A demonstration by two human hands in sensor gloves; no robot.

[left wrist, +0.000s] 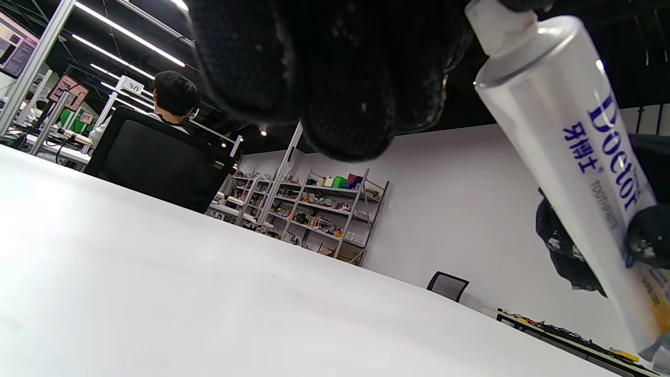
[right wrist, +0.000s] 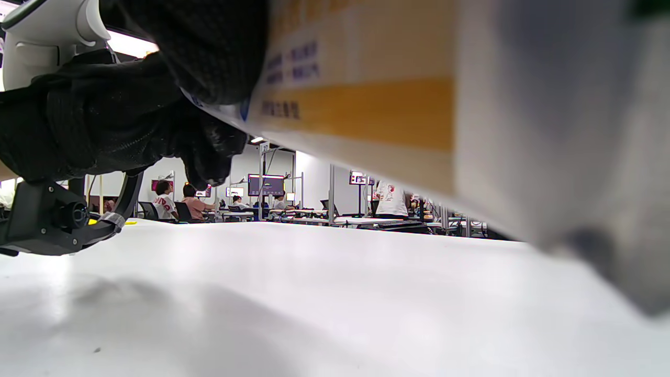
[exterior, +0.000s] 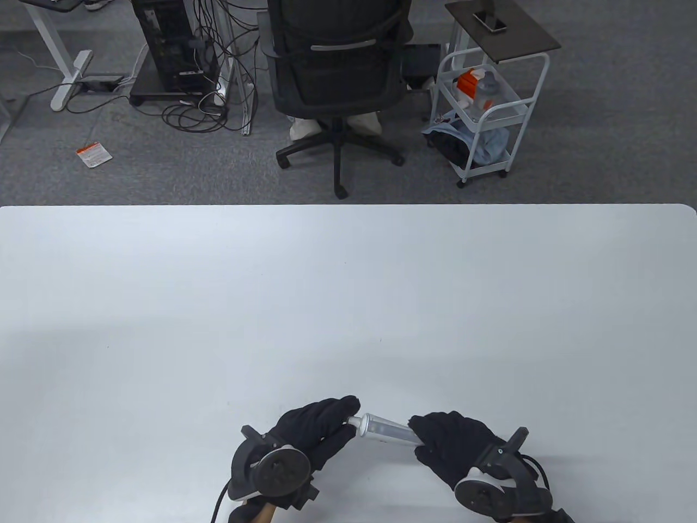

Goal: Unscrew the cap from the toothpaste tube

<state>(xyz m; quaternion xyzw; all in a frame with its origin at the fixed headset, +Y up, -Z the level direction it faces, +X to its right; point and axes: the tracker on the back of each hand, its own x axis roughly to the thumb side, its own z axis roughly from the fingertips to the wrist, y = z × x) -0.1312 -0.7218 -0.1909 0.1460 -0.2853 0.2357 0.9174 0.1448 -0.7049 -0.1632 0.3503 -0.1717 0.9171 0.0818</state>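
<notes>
A silver toothpaste tube (exterior: 384, 429) is held off the table near the front edge, its white cap (exterior: 355, 421) pointing left. My right hand (exterior: 449, 444) grips the tube's body. My left hand (exterior: 321, 427) pinches the cap with its fingertips. In the left wrist view the tube (left wrist: 576, 162) shows blue "Doctor" lettering and runs down to the right, with the cap (left wrist: 492, 23) at the top under my fingers (left wrist: 345, 78). In the right wrist view the tube's rear end (right wrist: 429, 104) fills the upper right, blurred, held above the table.
The white table (exterior: 348, 305) stretches wide behind the hands. Beyond its far edge are an office chair (exterior: 340, 81), a white cart (exterior: 482, 109) and a computer tower (exterior: 171, 49) on the floor.
</notes>
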